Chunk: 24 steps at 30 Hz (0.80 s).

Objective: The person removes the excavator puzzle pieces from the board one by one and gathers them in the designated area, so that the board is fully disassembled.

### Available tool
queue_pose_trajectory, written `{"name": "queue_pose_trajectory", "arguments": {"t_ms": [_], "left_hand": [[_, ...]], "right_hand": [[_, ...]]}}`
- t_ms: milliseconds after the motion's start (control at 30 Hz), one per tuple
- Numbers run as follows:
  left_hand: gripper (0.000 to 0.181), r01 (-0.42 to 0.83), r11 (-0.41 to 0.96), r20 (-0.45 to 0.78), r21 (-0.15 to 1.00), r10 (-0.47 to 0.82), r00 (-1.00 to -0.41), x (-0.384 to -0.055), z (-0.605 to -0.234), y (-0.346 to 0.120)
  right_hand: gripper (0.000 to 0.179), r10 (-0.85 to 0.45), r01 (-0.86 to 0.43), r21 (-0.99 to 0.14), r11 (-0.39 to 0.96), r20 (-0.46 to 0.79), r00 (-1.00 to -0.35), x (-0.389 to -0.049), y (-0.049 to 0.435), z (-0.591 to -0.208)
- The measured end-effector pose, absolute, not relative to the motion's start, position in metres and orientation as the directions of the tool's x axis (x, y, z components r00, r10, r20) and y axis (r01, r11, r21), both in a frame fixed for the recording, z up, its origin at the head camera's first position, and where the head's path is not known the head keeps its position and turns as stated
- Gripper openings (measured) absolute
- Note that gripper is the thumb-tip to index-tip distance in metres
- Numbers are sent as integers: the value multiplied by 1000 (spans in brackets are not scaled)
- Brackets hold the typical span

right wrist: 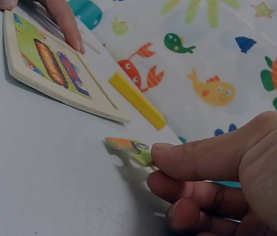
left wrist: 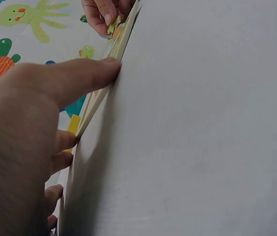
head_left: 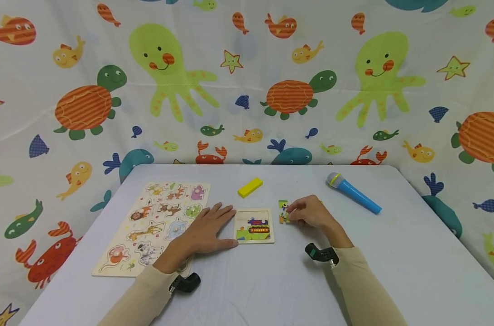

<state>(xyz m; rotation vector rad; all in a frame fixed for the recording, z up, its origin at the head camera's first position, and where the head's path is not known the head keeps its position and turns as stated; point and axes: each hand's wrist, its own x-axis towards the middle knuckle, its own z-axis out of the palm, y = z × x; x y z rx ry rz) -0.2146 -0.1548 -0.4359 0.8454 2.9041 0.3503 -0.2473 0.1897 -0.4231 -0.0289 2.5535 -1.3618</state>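
A small square wooden puzzle tray (head_left: 254, 242) lies on the white table, partly filled with picture pieces of a tracked vehicle. My left hand (head_left: 208, 231) is spread flat at its left side, with the thumb at the lower corner and the index fingertip at the upper one. To the right of the tray, my right hand (head_left: 312, 212) pinches a jigsaw piece (right wrist: 139, 151) between thumb and fingers. This piece has orange, green and dark blue printing and is held tilted, close over the tabletop. In the left wrist view the tray (left wrist: 95, 105) appears edge-on beneath the thumb.
A larger wooden board (head_left: 120, 228) with animal pieces lies at the left, partly under my left hand and forearm. Beyond the tray is a yellow block (head_left: 250, 187). A blue toy microphone (head_left: 354, 194) lies at the right. A patterned cloth (head_left: 247, 81) hangs behind the table.
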Motion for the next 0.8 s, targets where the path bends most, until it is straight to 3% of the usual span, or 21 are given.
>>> {"name": "queue_pose_trajectory", "arguments": {"t_ms": [300,800], "left_hand": [[93,514,822,-32,246,537,-843,-216,-438,-155],[93,521,818,-24,244,542,-840,-215,-438,-155]], "right_hand": [[13,-149,52,-802,595,-174,-973,-247,190,-425],[7,-84,89,-778,622,-179,-980,-246,184,-423]]}}
